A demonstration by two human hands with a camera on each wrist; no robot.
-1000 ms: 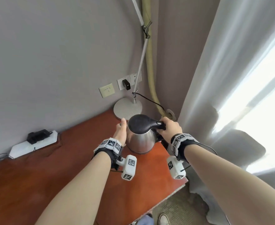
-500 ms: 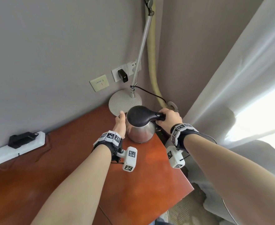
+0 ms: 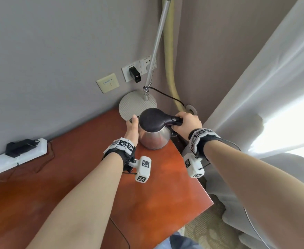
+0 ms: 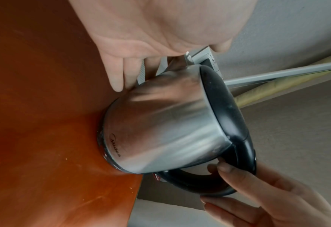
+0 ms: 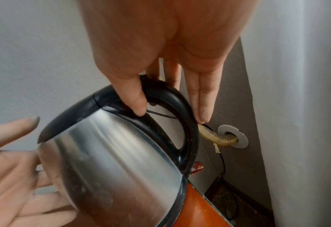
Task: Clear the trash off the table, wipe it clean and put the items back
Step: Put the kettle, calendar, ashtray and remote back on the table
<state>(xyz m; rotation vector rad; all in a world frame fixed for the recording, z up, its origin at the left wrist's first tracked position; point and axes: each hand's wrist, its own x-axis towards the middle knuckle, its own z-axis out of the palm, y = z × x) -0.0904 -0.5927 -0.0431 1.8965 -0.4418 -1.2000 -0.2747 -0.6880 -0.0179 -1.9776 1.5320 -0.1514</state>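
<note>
Kettle point(image 3: 154, 133) stands at the table's point(image 3: 165, 194) far right corner; right hand point(image 3: 187, 124) pinches its black handle point(image 5: 182, 107), while left hand point(image 3: 132, 128) rests straight fingers against its steel side.

This looks like a hotel room or bedroom corner: a glossy reddish-brown wooden desk point(image 3: 156, 203) set against a grey painted wall point(image 3: 48, 51) with white sockets point(image 3: 138, 70), a white round-based desk lamp point(image 3: 137, 105), a brushed-steel electric kettle point(image 3: 153, 132), sheer white curtains point(image 3: 255, 78) and patterned carpet point(image 3: 207, 234).
</note>
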